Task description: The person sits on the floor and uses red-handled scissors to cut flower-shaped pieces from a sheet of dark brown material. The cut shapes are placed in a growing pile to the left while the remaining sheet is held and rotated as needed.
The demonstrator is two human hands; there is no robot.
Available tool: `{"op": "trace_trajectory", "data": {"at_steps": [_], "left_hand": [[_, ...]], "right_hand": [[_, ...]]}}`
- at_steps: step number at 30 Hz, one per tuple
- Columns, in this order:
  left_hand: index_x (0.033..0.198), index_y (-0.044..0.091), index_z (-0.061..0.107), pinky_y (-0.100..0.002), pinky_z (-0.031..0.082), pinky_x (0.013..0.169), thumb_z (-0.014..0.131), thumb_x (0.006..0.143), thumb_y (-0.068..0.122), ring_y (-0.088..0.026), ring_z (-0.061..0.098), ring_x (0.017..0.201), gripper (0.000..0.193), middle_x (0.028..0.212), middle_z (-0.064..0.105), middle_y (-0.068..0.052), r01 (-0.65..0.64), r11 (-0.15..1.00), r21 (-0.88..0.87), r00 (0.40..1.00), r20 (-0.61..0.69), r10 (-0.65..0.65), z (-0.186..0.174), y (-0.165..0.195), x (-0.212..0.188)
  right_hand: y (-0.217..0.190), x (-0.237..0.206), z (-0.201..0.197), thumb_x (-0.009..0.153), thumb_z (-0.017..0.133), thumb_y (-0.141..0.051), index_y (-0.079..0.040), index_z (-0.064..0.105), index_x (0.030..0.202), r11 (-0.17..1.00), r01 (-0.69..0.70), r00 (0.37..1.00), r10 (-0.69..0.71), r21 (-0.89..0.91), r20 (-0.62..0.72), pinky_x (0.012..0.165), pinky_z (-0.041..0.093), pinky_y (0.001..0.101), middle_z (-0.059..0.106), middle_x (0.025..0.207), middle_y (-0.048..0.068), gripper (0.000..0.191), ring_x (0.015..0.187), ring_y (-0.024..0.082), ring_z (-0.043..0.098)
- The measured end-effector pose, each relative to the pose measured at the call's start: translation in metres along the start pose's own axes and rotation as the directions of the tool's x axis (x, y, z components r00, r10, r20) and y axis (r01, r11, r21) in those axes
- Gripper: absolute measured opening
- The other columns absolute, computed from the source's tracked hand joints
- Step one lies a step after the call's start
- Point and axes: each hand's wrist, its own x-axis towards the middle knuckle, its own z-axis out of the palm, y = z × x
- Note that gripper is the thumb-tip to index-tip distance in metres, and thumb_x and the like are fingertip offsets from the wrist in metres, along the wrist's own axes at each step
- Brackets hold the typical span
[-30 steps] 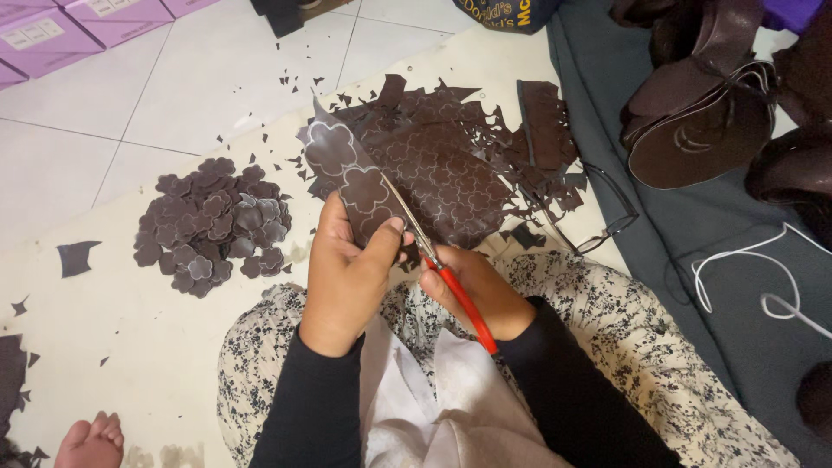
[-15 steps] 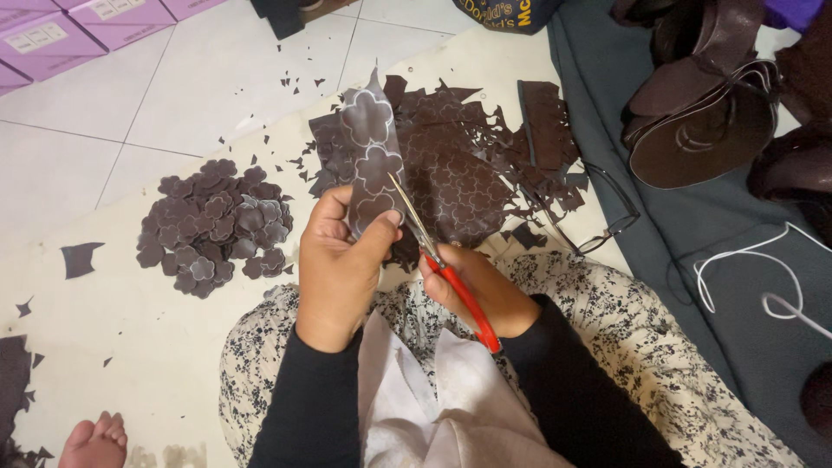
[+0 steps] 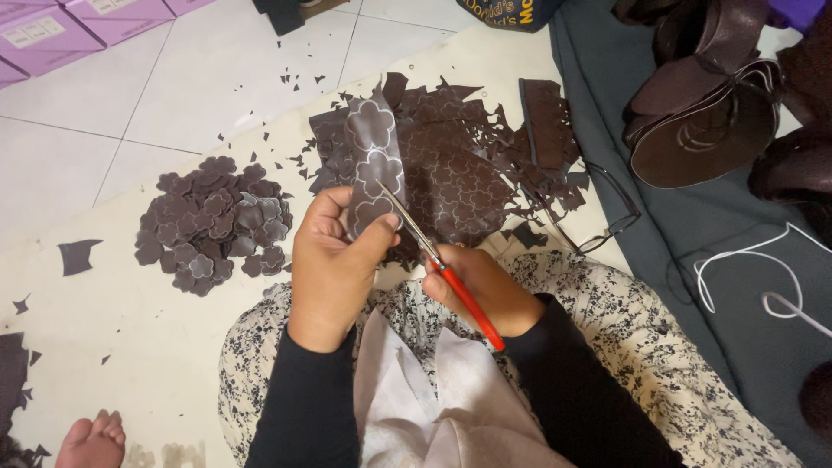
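Note:
My left hand (image 3: 330,264) grips a dark brown strip (image 3: 373,165) marked with pale flower outlines, holding it upright in front of me. My right hand (image 3: 481,290) holds red-handled scissors (image 3: 433,260), whose blades touch the strip's right edge just above my left thumb. Behind the strip lies a heap of the same brown sheet material and offcuts (image 3: 472,173). To the left sits a pile of cut-out brown flower shapes (image 3: 212,224).
A cream mat (image 3: 130,347) covers the white tiled floor (image 3: 139,95). Spectacles (image 3: 598,221) lie by the offcuts. Dark shoe parts (image 3: 706,121) and a white cord (image 3: 750,277) rest on grey cloth at right. Purple boxes (image 3: 52,35) stand top left. Bare toes (image 3: 91,438) show bottom left.
The strip has been lifted from lying flat on the heap to standing upright in my left hand, and the scissors have shifted along its edge.

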Motion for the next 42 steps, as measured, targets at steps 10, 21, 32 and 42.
{"op": "trace_trajectory", "data": {"at_steps": [10,21,32,42], "left_hand": [[0.107,-0.001,0.058,-0.021,0.054,0.065,0.071,0.090,-0.003,-0.007,0.065,0.073,0.022,0.088,0.071,-0.006,0.065,0.996,0.065,0.997,0.046,-0.068,-0.015,0.005,0.004],[0.101,0.002,0.061,-0.020,0.053,0.067,0.068,0.094,0.000,-0.005,0.065,0.076,0.010,0.090,0.071,-0.003,0.051,0.999,0.011,0.998,0.032,-0.052,-0.013,0.003,0.000],[0.103,0.000,0.059,-0.021,0.054,0.066,0.069,0.093,-0.001,-0.006,0.066,0.075,0.013,0.090,0.072,-0.005,0.035,0.998,0.047,0.999,0.039,-0.037,-0.014,0.001,0.001],[0.099,0.002,0.061,-0.020,0.054,0.068,0.068,0.096,0.001,-0.006,0.065,0.075,0.008,0.090,0.071,-0.003,0.035,0.999,-0.014,0.999,0.015,-0.035,-0.014,-0.004,0.002]], "right_hand": [[-0.005,-0.001,-0.002,0.096,0.059,-0.054,-0.009,0.057,0.082,0.995,-0.095,0.995,0.095,-0.040,0.003,0.056,0.041,0.0278,0.048,0.067,-0.005,0.048,0.063,0.007,0.045],[-0.004,0.000,0.000,0.096,0.054,-0.062,-0.010,0.054,0.079,0.996,-0.056,0.998,0.056,-0.068,0.004,0.055,0.041,0.0286,0.046,0.069,-0.004,0.054,0.062,0.008,0.045],[-0.004,-0.001,-0.001,0.095,0.057,-0.060,-0.009,0.055,0.082,0.990,-0.138,0.990,0.138,-0.014,0.019,0.053,0.040,0.0279,0.047,0.065,-0.006,0.053,0.059,0.007,0.044],[-0.004,-0.001,0.000,0.096,0.057,-0.059,-0.009,0.055,0.081,0.993,-0.119,0.993,0.119,0.002,0.020,0.055,0.039,0.0284,0.046,0.067,-0.005,0.052,0.062,0.008,0.043]]}}
